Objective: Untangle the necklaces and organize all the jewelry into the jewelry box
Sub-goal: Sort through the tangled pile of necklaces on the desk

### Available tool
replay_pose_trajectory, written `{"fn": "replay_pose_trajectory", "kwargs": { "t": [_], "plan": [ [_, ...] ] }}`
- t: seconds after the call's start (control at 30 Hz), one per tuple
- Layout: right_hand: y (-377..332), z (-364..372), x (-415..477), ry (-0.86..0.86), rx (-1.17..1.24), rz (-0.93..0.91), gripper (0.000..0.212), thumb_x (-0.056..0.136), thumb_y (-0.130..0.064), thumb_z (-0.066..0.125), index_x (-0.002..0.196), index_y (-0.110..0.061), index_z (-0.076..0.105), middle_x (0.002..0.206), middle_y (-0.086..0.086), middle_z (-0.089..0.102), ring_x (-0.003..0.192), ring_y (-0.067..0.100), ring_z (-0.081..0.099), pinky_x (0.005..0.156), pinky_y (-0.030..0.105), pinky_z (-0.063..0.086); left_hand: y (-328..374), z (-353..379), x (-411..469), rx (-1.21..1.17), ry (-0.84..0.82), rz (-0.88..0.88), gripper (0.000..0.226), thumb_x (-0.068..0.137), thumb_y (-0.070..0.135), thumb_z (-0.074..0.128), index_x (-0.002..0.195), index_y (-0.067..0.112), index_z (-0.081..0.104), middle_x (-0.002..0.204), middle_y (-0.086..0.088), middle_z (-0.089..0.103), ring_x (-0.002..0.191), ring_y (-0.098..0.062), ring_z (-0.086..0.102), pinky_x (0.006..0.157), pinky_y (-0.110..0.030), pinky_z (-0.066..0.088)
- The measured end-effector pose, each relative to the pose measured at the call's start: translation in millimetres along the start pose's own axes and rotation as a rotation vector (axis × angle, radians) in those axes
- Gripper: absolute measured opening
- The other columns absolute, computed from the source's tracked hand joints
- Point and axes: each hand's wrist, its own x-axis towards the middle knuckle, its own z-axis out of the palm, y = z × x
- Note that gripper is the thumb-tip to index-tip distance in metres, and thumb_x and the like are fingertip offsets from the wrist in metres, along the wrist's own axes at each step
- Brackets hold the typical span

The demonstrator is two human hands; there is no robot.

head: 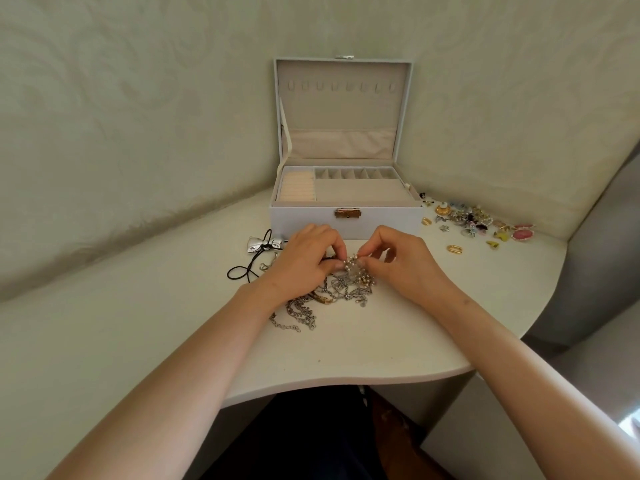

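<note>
A tangle of silver and gold necklaces [332, 294] lies on the white table in front of the jewelry box [381, 221]. The box is pale grey, its lid stands open, and its beige tray compartments hold nothing I can see. My left hand [304, 261] and my right hand [398, 261] meet over the top of the tangle. Both pinch a pearl-beaded necklace [353, 266] with curled fingertips. A silver bow pendant on a black cord [259, 245] lies just left of my left hand.
A scatter of small earrings, rings and brooches [474, 221] lies right of the box, with a gold ring [455, 249] nearest my right hand. The table [346, 355] has a curved front edge. Padded walls close in behind and to the left.
</note>
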Motion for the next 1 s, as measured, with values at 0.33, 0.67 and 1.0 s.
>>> {"fn": "replay_pose_trajectory", "kwargs": {
  "t": [0.33, 0.67, 1.0],
  "plan": [
    [-3.1, -0.9, 0.5, -0.013, -0.012, -0.066, 0.036, 0.075, 0.006, 0.069, 0.085, -0.028, 0.063, 0.082, -0.002, 0.066, 0.07, 0.001, 0.055, 0.067, 0.011, 0.041, 1.5, -1.9, -0.7, -0.095, 0.04, -0.021, 0.018, 0.086, 0.015, 0.063, 0.086, 0.03, 0.054, 0.08, 0.02, 0.051, 0.075, -0.001, 0.041, 0.068, -0.022, 0.031],
    [-5.5, 0.2, -1.1, -0.044, 0.04, -0.067, 0.039, 0.075, 0.009, 0.069, 0.081, -0.027, 0.058, 0.078, -0.006, 0.069, 0.067, 0.0, 0.057, 0.067, 0.01, 0.042, -0.8, 0.4, 0.3, -0.129, 0.044, 0.0, 0.03, 0.088, 0.019, 0.061, 0.077, 0.043, 0.048, 0.084, 0.015, 0.056, 0.078, -0.004, 0.046, 0.072, -0.026, 0.034],
    [-3.6, -0.2, -0.7, 0.017, 0.082, -0.048, 0.026, 0.078, 0.002, 0.07, 0.082, -0.021, 0.06, 0.072, -0.005, 0.068, 0.066, 0.008, 0.058, 0.063, 0.007, 0.04, -1.0, -0.5, 0.3, -0.163, 0.02, -0.023, 0.016, 0.091, 0.017, 0.057, 0.084, 0.031, 0.053, 0.094, -0.001, 0.06, 0.08, -0.011, 0.05, 0.071, -0.02, 0.035]
  ]
}}
